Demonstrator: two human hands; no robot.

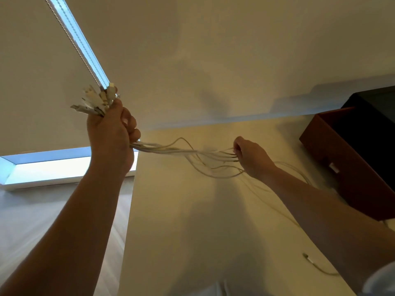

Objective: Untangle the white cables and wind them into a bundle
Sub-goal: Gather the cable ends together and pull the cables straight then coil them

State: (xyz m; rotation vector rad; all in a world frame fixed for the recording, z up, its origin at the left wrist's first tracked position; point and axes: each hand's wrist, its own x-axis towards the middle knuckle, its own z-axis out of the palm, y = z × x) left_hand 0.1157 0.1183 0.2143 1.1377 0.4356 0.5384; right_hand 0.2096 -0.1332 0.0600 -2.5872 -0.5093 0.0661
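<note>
Left hand (111,133) raised, fist round white cables (171,149), plugs (96,102) fanning above. Right hand (251,158) pinches strands mid-air over pale table (192,221). Brown box (350,167) at right; plain wall (213,50) behind, bright window strip (74,39) upper left.

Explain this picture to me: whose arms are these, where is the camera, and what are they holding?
No machine here: a person wears a camera on the head, so you see their own arms. The left hand grips a bunch of white cables just below their plugs, held high. The right hand holds the same strands further along. Beneath lies a white table with more cable trailing on it and a brown box at the right.
</note>
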